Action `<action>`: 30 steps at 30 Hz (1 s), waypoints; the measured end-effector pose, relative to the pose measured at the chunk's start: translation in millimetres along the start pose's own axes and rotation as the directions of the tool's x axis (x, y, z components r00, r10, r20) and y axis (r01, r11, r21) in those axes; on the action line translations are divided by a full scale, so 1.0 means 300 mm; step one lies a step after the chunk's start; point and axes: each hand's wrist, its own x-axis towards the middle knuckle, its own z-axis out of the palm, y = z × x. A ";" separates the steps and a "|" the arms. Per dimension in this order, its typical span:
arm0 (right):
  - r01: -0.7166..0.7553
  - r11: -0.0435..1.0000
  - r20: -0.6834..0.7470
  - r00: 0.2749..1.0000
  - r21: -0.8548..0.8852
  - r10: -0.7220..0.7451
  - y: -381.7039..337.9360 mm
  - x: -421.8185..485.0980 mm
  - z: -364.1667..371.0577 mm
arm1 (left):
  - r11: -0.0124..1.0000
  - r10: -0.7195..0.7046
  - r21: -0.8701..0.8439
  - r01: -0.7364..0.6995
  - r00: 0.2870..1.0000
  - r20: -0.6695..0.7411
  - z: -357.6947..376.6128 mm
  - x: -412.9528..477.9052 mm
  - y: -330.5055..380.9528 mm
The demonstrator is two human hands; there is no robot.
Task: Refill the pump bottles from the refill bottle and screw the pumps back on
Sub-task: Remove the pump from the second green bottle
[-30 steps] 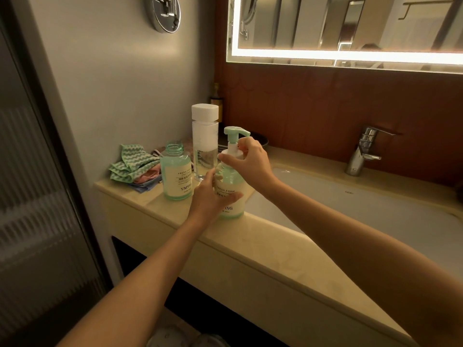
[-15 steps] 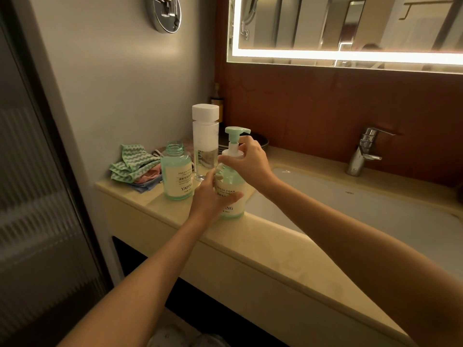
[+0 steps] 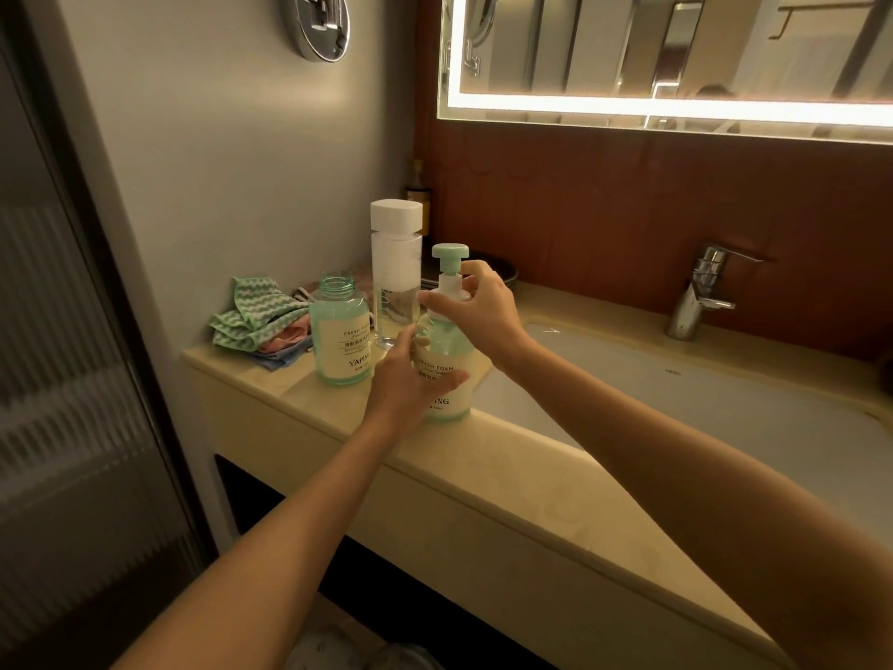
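A green pump bottle with a cream label stands on the beige counter beside the sink. My left hand grips its body from the left. My right hand wraps round the white pump collar, with the green pump head above it. A second green bottle stands to the left with its neck open and no pump on it. Behind them stands a tall clear refill bottle with a white cap.
Folded cloths lie at the counter's left end against the wall. A white sink basin fills the right side, with a chrome tap behind it. A dark dish sits behind the bottles. A lit mirror hangs above.
The pump head has turned: its spout pointed right before and now faces me. My right hand has shifted round the collar. My left hand and the bottle stay in place.
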 end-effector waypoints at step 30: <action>0.091 0.996 -0.037 0.995 -0.016 -0.091 0.019 -0.011 -0.004 | 0.999 0.031 0.016 -0.031 0.999 -0.010 0.002 -0.001 -0.002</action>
